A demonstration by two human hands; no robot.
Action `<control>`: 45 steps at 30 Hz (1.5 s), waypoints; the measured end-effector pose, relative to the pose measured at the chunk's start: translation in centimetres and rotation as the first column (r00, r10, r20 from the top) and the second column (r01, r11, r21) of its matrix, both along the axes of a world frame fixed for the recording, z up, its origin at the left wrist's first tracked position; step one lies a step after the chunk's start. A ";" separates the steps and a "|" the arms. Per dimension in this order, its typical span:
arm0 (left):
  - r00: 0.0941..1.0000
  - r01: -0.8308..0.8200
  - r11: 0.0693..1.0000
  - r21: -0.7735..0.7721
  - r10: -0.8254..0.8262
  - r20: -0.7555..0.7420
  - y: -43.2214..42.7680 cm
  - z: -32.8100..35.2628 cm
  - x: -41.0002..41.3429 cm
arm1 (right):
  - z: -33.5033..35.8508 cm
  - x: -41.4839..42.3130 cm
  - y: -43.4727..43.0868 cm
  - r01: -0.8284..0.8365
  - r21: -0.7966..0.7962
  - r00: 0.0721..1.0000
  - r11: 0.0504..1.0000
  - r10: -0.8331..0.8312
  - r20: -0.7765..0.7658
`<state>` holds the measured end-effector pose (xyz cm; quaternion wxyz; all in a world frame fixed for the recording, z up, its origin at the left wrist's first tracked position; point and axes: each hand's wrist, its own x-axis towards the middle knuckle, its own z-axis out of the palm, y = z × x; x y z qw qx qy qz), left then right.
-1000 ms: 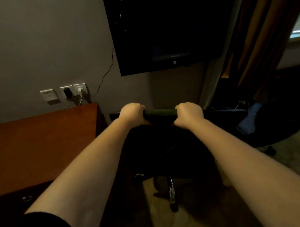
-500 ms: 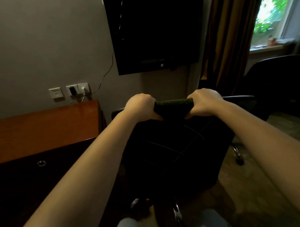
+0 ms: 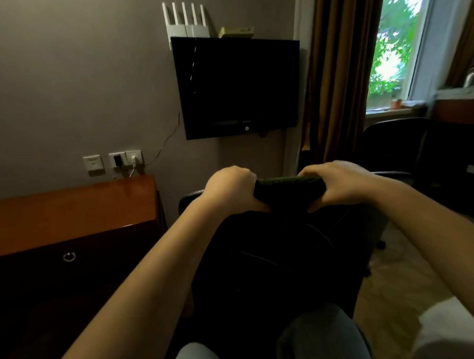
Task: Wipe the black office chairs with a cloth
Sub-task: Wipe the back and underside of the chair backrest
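Observation:
A black office chair point(image 3: 281, 258) stands right in front of me with its back toward me. A dark green cloth point(image 3: 290, 185) lies folded over the top edge of the backrest. My left hand point(image 3: 231, 189) grips the cloth's left end and the chair top with curled fingers. My right hand point(image 3: 341, 183) grips the right end the same way. A second black office chair point(image 3: 396, 149) stands further back on the right, near the window.
A wooden desk point(image 3: 70, 212) with a ring-pull drawer runs along the left wall under wall sockets. A black TV point(image 3: 238, 85) hangs on the wall ahead. Brown curtains point(image 3: 337, 73) and a window are on the right. My knees show at the bottom edge.
The view has tilted upward, so the whole TV and window are in frame. Both hands still grip the cloth on the chair top. The chair sits closer to me.

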<state>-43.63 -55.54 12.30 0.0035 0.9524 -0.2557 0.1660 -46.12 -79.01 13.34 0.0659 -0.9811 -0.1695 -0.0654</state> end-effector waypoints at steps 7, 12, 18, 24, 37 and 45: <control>0.962 0.194 0.861 -0.469 -0.262 -0.083 3.3 -0.1 -0.2 | -0.4 -1.6 2.4 -0.217 0.296 0.976 0.930 0.196 0.100; 0.968 0.061 0.772 -0.633 0.109 0.227 4.6 -3.6 1.4 | -4.2 0.9 9.5 -0.138 0.173 0.854 0.975 0.029 0.519; 0.810 0.104 0.765 -0.635 0.305 0.501 4.9 -6.6 2.5 | -7.1 4.3 13.3 -0.082 0.102 0.520 0.991 -0.045 0.853; 0.698 0.169 0.805 -0.568 0.309 0.646 4.5 -6.8 3.5 | -7.4 5.4 8.0 -0.177 0.064 0.373 0.982 0.007 0.928; 0.673 0.219 0.810 -0.544 0.278 0.685 4.4 -6.7 3.6 | -8.7 7.7 -10.8 -0.085 0.354 0.380 0.931 -0.298 0.876; 0.643 0.157 0.758 -0.633 0.408 0.648 5.0 -7.2 3.4 | -9.0 8.1 -8.1 -0.122 0.471 0.332 0.874 -0.411 0.849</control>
